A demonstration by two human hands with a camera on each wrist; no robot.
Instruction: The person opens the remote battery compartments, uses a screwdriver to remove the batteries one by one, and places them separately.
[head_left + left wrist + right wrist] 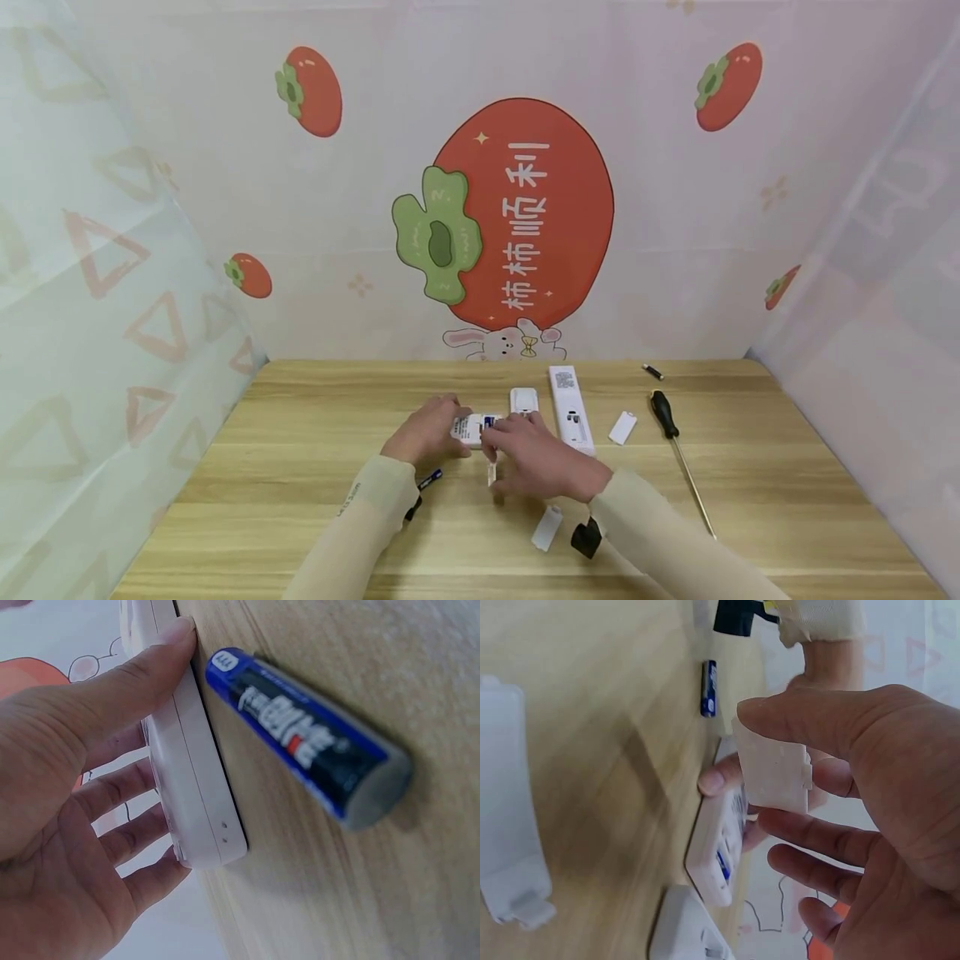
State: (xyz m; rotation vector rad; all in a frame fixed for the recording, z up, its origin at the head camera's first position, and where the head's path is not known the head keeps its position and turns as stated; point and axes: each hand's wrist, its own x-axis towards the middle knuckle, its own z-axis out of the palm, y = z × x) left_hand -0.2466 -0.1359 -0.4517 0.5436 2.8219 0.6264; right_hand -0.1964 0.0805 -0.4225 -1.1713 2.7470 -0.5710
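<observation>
Two hands worked close together at a small white remote (467, 430). It lay just right of the left hand (427, 433), which gripped it by the edges, thumb on the near side and fingers on the far side. The battery slot faced up, with a blue battery (723, 865) showing in it. The right hand (536, 454) pinched a small white cover (774, 774) between thumb and fingers. A loose battery (300, 739) lay on the near side of the left hand, so checking that the slot was properly filled seemed wise before covering it; the pictures could not tell whether it was. Good work probably called for the left hand to keep the remote flat and steady, and the right to align the cover's tab and lower it level, since forcing it crooked risked bending the tab.
</observation>
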